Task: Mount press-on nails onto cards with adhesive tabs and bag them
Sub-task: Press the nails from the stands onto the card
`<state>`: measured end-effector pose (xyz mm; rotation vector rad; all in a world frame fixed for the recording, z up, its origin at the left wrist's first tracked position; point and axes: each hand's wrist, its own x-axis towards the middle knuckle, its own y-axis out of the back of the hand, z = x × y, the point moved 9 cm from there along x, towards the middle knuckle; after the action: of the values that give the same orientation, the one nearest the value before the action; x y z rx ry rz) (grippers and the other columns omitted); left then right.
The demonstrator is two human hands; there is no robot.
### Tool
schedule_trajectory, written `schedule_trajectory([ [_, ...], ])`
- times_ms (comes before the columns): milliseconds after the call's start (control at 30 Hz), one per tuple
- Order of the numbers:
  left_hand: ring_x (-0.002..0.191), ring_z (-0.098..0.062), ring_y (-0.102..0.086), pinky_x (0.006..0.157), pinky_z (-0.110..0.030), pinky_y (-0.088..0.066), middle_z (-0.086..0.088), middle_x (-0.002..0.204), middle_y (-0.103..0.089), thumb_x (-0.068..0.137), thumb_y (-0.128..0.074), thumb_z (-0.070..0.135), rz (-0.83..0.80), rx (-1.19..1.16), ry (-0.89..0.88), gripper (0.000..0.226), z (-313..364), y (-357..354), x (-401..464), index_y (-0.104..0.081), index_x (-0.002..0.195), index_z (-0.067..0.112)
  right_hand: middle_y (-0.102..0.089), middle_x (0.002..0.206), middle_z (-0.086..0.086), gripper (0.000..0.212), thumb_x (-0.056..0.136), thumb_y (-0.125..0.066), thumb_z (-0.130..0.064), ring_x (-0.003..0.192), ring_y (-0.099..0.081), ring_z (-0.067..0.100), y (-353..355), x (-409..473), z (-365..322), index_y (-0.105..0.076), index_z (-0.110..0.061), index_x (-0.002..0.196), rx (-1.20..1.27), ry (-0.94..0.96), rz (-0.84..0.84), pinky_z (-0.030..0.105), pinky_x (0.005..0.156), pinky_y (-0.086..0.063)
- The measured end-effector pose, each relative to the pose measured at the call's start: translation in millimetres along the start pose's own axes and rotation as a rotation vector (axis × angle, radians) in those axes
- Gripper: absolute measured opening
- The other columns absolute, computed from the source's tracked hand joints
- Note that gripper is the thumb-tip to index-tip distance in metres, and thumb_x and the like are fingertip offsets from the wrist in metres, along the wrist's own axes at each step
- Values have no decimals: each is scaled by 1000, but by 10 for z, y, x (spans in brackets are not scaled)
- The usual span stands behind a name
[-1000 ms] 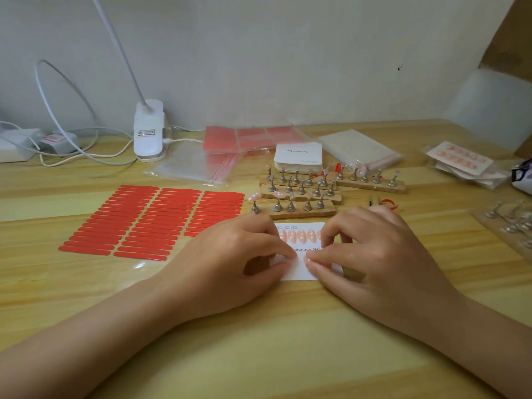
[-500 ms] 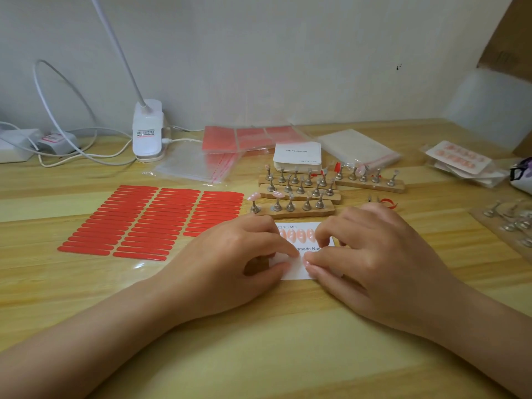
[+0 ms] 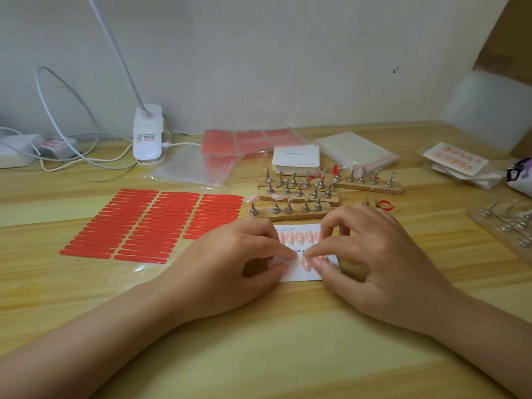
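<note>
Both hands low with forearms reaching forward, left hand (image 3: 230,263) and right hand (image 3: 371,263) fingers curled, fingertips nearly meeting
</note>
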<state>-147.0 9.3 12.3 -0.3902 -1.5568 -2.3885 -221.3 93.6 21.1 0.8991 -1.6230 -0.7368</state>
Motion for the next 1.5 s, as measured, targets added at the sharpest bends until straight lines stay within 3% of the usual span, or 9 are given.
schedule_trajectory([
  [533, 75, -8, -56, 62, -33, -50, 9, 83, -59, 80, -61, 23, -4, -6, 13, 22, -21, -6, 5, -73, 98, 21, -61, 85, -7, 33, 82, -52, -31, 77, -44, 11, -4, 33, -115, -67, -16, 57, -107, 90, 4, 22, 69, -22],
  [700, 71, -4, -54, 62, -28, -49, 12, 82, -58, 82, -54, 36, 1, 41, -7, 26, -14, 88, 50, -69, 99, 25, -60, 82, -8, 28, 81, -52, -32, 74, -47, 13, -15, 20, -72, -69, -19, 63, -53, 50, 22, 21, 70, -25],
  [800, 75, 2, -50, 67, -11, -42, 18, 84, -52, 79, -60, 34, 182, 20, 57, 18, -193, 341, 96, -60, 97, 31, -58, 83, -9, 23, 80, -55, -39, 78, -50, 11, -53, 6, -39, -68, -23, 70, -25, 31, -8, 21, 73, -30],
  [867, 83, 3, -49, 71, -6, -38, 19, 91, -49, 74, -66, 33, 257, 8, 152, 31, -364, 430, 136, -51, 101, 34, -58, 84, -11, 23, 78, -56, -44, 81, -51, 9, -74, -3, -25, -67, -24, 73, -4, 25, -33, 21, 75, -32],
  [967, 90, 0, -50, 75, -13, -45, 18, 94, -49, 70, -70, 38, 228, -126, 291, 42, -578, 331, 217, -45, 104, 36, -59, 84, -13, 23, 78, -56, -45, 83, -52, 7, -82, -5, -17, -67, -25, 76, 30, 26, -52, 20, 77, -32],
  [1033, 84, -3, -54, 73, -17, -48, 12, 90, -54, 70, -74, 32, 240, -251, 346, 41, -659, 248, 258, -47, 100, 38, -59, 83, -15, 22, 79, -56, -45, 82, -53, 5, -84, -5, -22, -66, -26, 78, 43, 28, -63, 21, 77, -34],
  [1133, 75, -1, -54, 65, -8, -42, 8, 83, -60, 70, -78, 26, 270, -297, 354, 41, -695, 171, 318, -50, 97, 37, -61, 82, -15, 21, 80, -55, -44, 80, -56, 4, -86, -4, -30, -66, -26, 80, 58, 27, -71, 25, 76, -36],
  [1300, 63, 8, -52, 64, -7, -38, 14, 72, -60, 71, -78, 21, 308, -322, 342, 39, -685, 128, 359, -50, 90, 39, -62, 85, -15, 23, 80, -56, -43, 81, -56, 3, -78, 1, -40, -68, -25, 85, 49, 37, -63, 25, 78, -37],
  [1500, 56, 8, -50, 61, -5, -37, 14, 67, -62, 72, -78, 14, 321, -370, 341, 33, -688, 115, 371, -56, 93, 27, -63, 88, -17, 23, 82, -56, -42, 85, -56, 0, -85, 6, -32, -69, -24, 91, 77, 35, -59, 24, 79, -37],
])
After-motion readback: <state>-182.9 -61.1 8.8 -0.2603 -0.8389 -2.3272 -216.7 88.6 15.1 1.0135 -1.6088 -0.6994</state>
